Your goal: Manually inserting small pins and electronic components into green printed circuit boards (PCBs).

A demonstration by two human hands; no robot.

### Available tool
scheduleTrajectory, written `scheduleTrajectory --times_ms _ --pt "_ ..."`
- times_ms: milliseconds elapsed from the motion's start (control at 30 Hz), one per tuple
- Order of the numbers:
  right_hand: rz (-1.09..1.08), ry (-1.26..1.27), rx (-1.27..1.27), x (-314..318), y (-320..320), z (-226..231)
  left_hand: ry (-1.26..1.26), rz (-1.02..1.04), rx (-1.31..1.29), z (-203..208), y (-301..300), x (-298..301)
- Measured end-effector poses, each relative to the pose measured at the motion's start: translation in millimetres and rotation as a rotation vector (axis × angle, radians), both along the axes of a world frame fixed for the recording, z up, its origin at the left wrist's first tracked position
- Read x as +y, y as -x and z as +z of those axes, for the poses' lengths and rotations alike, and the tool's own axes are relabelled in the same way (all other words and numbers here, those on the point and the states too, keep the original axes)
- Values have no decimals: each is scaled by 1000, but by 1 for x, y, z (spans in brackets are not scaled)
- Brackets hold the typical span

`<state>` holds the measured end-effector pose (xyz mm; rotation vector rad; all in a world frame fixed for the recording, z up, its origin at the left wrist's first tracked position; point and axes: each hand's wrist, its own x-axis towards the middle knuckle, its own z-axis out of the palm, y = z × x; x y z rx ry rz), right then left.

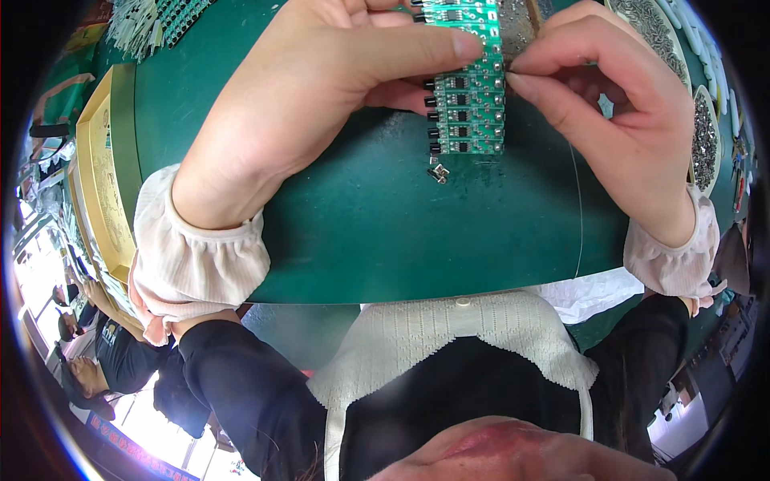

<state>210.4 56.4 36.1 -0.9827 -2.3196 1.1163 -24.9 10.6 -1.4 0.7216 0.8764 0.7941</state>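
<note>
Bench [377, 240]: a dark green surface filling the middle of the view; it carries everything named below, and its near edge curves just above the person's white knitted collar.

Left hand [321, 88]: enters from the lower left in a gathered cream cuff. It is closed on the circuit board strip, with the thumb laid flat across the strip's upper part and the other fingers tucked behind it, beside the row of black parts.

Right hand [618, 112]: enters from the lower right in a matching cuff. Thumb and forefinger are pinched together at the strip's right edge, touching it about a third of the way down; whether a small part lies between the fingertips cannot be told.

Yellow tray [100, 176]: stands at the far left edge of the bench, well apart from the strip.

Dishes of small metal parts [704, 140]: lie right of the strip, beyond the right hand, along the bench's right rim.

Circuit board strip [469, 112]: a green panel of small repeated boards held upright in the view between the two hands, black cylindrical parts projecting from its left side.

Loose metal piece [438, 172]: lies on the bench just below the strip's lower end, not touching it.
</note>
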Motion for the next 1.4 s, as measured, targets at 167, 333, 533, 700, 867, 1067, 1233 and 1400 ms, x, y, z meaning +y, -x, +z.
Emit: scheduleTrajectory --times_ms 167,333,533,700,867,1067,1233,1400 --pt "99 -495 162 5 -9 -33 110 144 16 8 -12 -4" --pt "-49 -610 -49 -13 11 -24 139 105 -26 8 -8 3" --pt "58 -424 -1 -6 4 -17 60 24 -101 3 2 7" --pt "73 -410 3 -4 3 -18 -68 120 59 -6 -14 -2" --pt "84 -396 9 -3 2 -18 -103 19 -103 -6 -5 0" --pt "91 -349 10 2 1 -18 -33 70 94 9 -12 3" --pt "77 -168 58 11 0 -14 -166 116 -52 -12 -13 -4" --pt "-11 54 181 22 -8 -21 -285 185 65 -6 -7 0"
